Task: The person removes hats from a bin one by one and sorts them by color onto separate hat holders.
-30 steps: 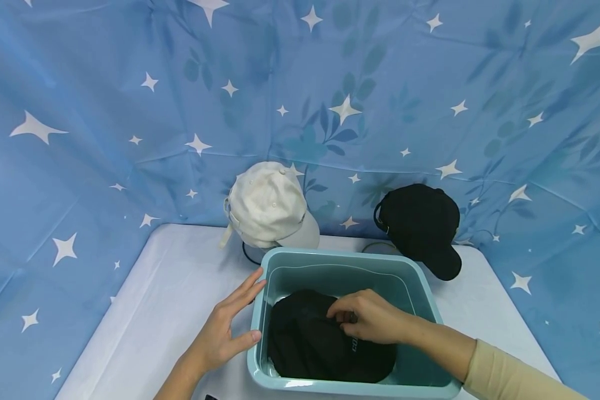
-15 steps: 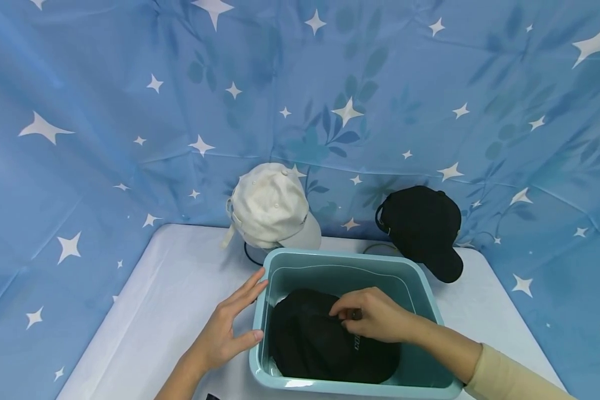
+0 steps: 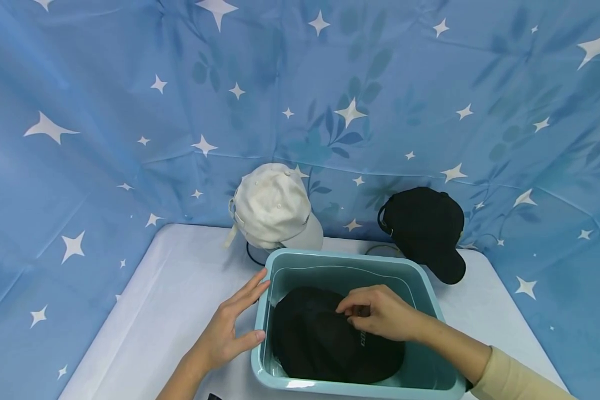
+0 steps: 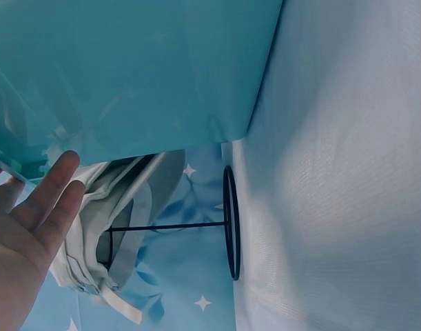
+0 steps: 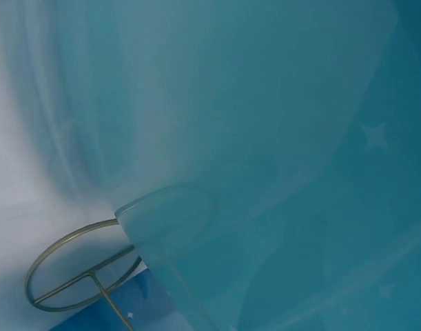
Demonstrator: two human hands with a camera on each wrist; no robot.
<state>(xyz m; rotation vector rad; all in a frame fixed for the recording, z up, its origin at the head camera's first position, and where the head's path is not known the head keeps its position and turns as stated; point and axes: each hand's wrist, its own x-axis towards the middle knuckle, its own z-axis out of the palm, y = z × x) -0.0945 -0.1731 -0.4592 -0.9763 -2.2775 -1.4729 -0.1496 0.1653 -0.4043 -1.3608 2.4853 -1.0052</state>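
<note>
A black cap [image 3: 325, 344] with pale lettering lies inside the light blue-green plastic bin [image 3: 340, 257]. My right hand [image 3: 380, 314] reaches over the bin's right side and pinches the cap's fabric near the lettering with curled fingers. In the right wrist view the hand is out of sight, and the bin's outer wall [image 5: 265, 124] fills most of the picture. At the bin's left side, my left hand [image 3: 230, 328] has its fingers extended, fingertips and thumb right at the rim. The left wrist view shows its fingers [image 4: 55, 186] beside the bin's wall [image 4: 141, 76].
Behind the bin, a white cap [image 3: 272, 205] hangs on a black wire stand [image 4: 231, 224] at left. Another black cap [image 3: 422, 228] sits at right, near a gold wire stand [image 5: 65, 276]. A starred blue curtain [image 3: 300, 83] backs the white table [image 3: 180, 266].
My right hand and the black cap in the bin have shifted slightly to the right. The left hand stays at the rim, while the whole head view drifts a little.
</note>
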